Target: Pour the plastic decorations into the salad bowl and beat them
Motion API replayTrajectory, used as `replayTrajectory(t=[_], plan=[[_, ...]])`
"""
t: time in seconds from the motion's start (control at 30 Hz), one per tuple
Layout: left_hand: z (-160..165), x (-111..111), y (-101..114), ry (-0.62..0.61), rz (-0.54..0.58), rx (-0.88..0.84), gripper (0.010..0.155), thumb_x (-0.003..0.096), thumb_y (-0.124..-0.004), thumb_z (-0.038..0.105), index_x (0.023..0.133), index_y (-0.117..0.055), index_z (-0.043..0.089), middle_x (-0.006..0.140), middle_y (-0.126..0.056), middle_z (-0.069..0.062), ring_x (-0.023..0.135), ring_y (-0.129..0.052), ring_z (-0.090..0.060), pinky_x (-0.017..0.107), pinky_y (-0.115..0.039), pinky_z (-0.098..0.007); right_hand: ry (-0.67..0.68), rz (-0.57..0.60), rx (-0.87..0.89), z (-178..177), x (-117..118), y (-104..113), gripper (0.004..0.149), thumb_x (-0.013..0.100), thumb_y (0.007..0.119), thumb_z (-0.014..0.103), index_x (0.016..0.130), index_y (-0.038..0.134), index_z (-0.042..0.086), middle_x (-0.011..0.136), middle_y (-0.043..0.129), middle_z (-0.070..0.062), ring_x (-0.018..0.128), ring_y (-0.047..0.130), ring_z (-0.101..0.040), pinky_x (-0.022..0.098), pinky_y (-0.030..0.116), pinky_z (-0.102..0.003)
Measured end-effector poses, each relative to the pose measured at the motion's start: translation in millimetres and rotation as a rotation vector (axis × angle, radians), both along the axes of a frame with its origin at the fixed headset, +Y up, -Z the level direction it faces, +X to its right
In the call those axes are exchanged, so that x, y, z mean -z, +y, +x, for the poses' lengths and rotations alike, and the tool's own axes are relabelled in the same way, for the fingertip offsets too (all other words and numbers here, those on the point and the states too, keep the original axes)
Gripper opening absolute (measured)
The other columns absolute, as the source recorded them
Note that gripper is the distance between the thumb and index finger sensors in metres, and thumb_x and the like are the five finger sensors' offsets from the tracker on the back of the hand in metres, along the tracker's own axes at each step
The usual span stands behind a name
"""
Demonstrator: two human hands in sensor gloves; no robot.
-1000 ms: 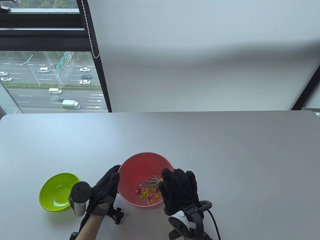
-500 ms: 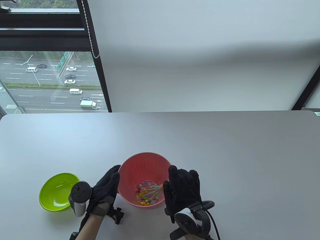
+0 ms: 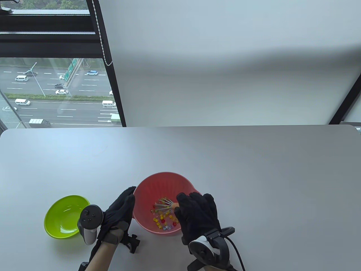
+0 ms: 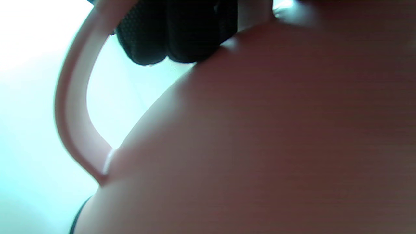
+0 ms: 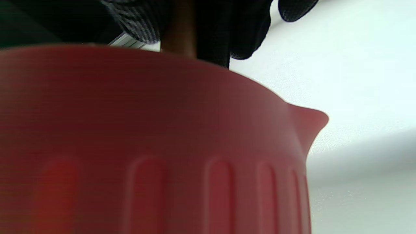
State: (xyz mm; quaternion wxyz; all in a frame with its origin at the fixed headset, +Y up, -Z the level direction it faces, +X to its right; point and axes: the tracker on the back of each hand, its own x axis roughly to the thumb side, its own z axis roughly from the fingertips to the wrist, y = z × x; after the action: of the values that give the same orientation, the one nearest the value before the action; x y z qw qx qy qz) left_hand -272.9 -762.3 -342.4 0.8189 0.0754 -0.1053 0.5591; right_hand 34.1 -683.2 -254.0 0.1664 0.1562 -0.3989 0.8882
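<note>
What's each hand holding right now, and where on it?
The right hand grips the whisk by its wooden handle, wires down among the beads. The left hand grips nothing; its straight fingers rest against the pink bowl's outer wall.

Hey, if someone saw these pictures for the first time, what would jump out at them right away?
Probably the pink salad bowl at the table's near edge, with colourful plastic decorations in its bottom. The right hand holds a whisk down in it while the left hand rests against the bowl's side. Left of that sits a bright green bowl.
</note>
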Motion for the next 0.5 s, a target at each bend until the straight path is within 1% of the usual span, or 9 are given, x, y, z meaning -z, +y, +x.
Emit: replayTrajectory(t=[0.17,0.33,0.5], plan=[[0.2,0.0,0.0,0.000,0.000,0.000,0.067,0.0573,-0.056,0.064,0.104,-0.067,0.017,0.074,-0.085,-0.004,0.076,-0.083,-0.037,0.074,-0.050,-0.061,-0.016,0.027,-0.040,0.0,-0.6,1.2,0.054,0.060,0.068,0.052,0.108,0.049,0.037,0.093,0.082,0.011,0.095,0.070,-0.022,0.078,0.047,-0.052],[0.2,0.0,0.0,0.000,0.000,0.000,0.067,0.0572,-0.056,0.064,0.104,-0.068,0.017,0.074,-0.085,-0.004,0.076,-0.083,-0.037,0.074,-0.050,-0.061,-0.045,0.053,-0.031,5.4,-1.3,4.6,0.053,0.061,0.066,0.052,0.108,0.049,0.036,0.091,0.082,0.010,0.093,0.070,-0.023,0.078,0.046,-0.052],[0.2,0.0,0.0,0.000,0.000,0.000,0.067,0.0572,-0.056,0.065,0.104,-0.068,0.017,0.074,-0.085,-0.004,0.076,-0.083,-0.037,0.074,-0.050,-0.061,-0.052,0.060,-0.008,10.5,-2.3,8.6,0.053,0.062,0.060,0.051,0.110,0.046,0.035,0.089,0.081,0.009,0.092,0.068,-0.024,0.078,0.043,-0.052]])
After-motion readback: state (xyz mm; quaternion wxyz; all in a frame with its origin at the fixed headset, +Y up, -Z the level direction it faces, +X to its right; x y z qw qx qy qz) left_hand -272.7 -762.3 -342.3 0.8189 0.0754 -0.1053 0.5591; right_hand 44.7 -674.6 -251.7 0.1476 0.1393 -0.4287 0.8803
